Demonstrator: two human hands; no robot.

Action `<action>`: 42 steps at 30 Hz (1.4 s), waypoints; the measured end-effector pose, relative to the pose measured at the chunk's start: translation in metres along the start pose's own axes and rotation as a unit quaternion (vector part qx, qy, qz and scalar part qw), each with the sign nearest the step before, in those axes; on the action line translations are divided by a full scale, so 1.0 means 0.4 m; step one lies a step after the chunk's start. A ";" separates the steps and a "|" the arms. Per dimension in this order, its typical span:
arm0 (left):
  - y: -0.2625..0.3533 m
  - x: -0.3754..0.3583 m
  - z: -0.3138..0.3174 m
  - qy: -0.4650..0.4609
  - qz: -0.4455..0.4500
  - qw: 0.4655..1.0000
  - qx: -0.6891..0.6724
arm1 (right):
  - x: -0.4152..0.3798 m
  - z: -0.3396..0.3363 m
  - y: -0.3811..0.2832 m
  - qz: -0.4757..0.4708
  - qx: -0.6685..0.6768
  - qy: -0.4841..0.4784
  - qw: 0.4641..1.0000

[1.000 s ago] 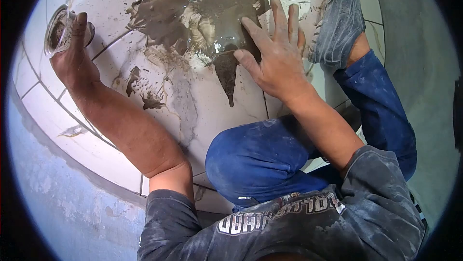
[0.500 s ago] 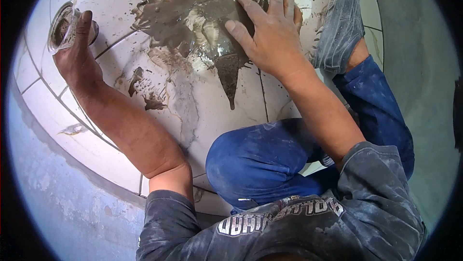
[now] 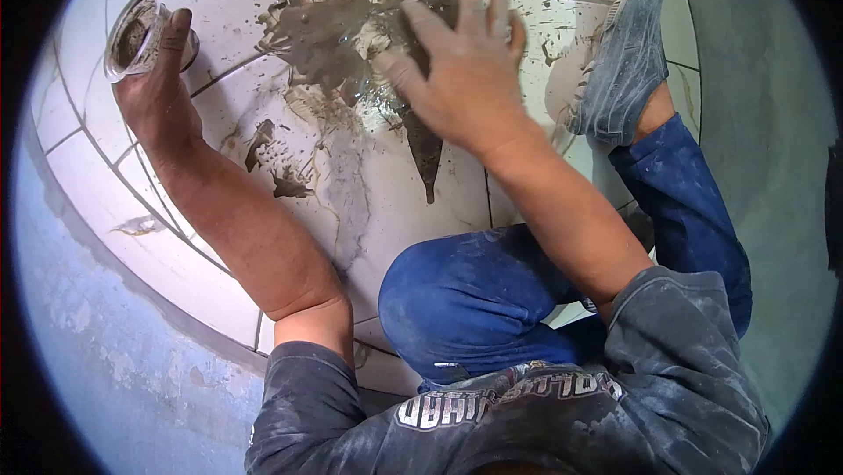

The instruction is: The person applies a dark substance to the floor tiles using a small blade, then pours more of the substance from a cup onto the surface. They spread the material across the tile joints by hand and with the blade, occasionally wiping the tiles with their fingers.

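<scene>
In my left hand (image 3: 161,106) is a small clear plastic tub (image 3: 114,46), gripped at its side with the thumb over the rim. Some grey-brown paste shows inside it. My right hand (image 3: 465,80) has its fingers spread, palm down, over a wet patch of grey-brown grout (image 3: 320,40) on the floor tiles (image 3: 386,185). The hand is slightly blurred, and whether the palm touches the grout cannot be made out. A pointed streak of grout (image 3: 426,154) runs from beneath the hand toward my knee.
My bent knee (image 3: 448,299) in blue trousers is close below the patch. A dusty grey shoe (image 3: 628,58) stands on the tiles at right. A bluish wall (image 3: 132,352) borders the floor at lower left, a grey surface (image 3: 764,168) at right. Smaller grout smears (image 3: 290,183) dot the tiles.
My right hand has shifted left across the wet grout. The whole view has moved a little; my left hand keeps its hold on the tub.
</scene>
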State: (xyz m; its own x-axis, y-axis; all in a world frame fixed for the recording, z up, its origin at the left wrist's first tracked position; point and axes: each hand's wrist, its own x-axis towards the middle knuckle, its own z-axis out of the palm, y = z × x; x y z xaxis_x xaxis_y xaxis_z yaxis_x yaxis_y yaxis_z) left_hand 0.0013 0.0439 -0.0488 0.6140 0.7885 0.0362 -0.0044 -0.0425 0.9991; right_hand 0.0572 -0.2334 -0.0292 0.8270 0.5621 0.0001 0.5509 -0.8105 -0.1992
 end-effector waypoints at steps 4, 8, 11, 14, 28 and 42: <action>-0.002 0.004 -0.001 -0.002 -0.011 1.000 0.006 | 0.009 0.000 -0.015 -0.013 0.009 0.006 1.000; 0.010 -0.002 -0.001 -0.003 0.005 1.000 0.022 | 0.004 0.005 -0.014 -0.002 -0.003 0.018 1.000; 0.011 -0.003 0.007 0.001 -0.001 1.000 0.015 | 0.013 0.016 -0.047 0.002 0.022 0.024 0.999; 0.003 0.002 0.002 -0.002 0.000 1.000 0.009 | 0.015 0.014 -0.047 -0.012 0.026 0.021 0.999; -0.011 0.009 -0.015 -0.010 0.009 1.000 0.008 | 0.000 -0.003 0.018 0.027 -0.030 0.029 0.999; -0.014 0.014 -0.027 -0.009 0.028 0.999 -0.037 | 0.009 0.012 -0.029 0.019 -0.013 0.032 0.999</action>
State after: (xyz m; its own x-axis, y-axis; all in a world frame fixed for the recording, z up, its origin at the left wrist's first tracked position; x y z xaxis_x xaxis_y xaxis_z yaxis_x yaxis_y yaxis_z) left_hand -0.0036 0.0550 -0.0540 0.6258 0.7746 0.0915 -0.0958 -0.0401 0.9946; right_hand 0.0534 -0.2212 -0.0315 0.8525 0.5198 0.0549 0.5207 -0.8357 -0.1747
